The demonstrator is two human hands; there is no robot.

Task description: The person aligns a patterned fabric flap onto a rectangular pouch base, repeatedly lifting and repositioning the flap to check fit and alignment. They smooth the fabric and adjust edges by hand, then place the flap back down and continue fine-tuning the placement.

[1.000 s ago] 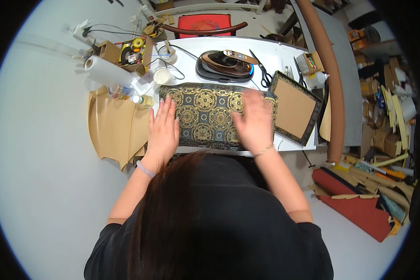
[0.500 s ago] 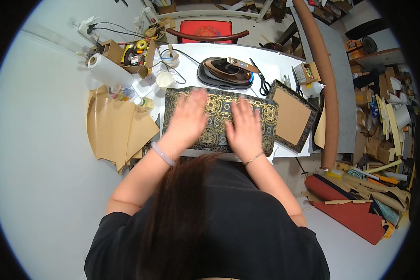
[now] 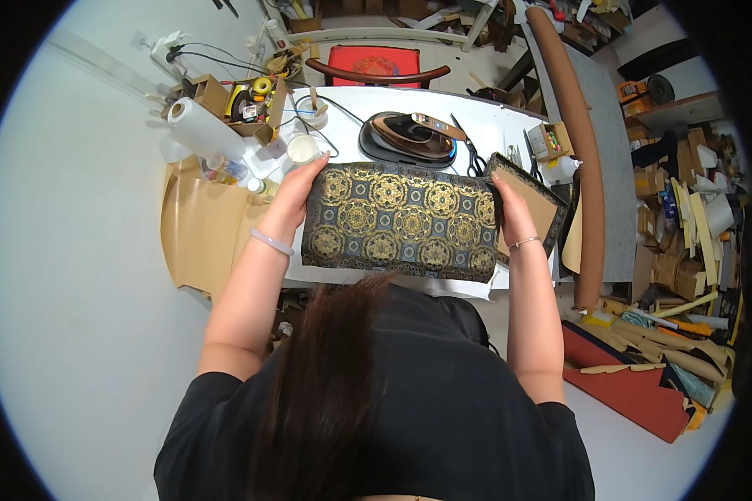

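Between my hands is a rectangular brocade-covered panel (image 3: 403, 219), black and grey-blue with gold medallions. My left hand (image 3: 297, 190) grips its left edge, fingers at the upper corner. At the opposite edge, my right hand (image 3: 514, 209) has hold of the upper right part. The fingers under the panel are hidden. Just beyond its far edge an iron (image 3: 409, 138) rests on its base. Partly behind my right hand lies a tan board (image 3: 536, 213) with a dark patterned border. Black-handled scissors (image 3: 475, 159) lie beside the iron.
The white table (image 3: 342, 104) also bears a cup of white paste (image 3: 302, 149), a roll of clear film (image 3: 200, 125) and a box of tools (image 3: 259, 108). Tan sheets (image 3: 200, 225) hang over the left edge. A long brown roll (image 3: 589, 175) borders the right; a red chair (image 3: 374, 63) stands opposite.
Both hands were flat on top of the panel. They have moved outward to its left and right edges and now grip it, with the panel apparently raised slightly.
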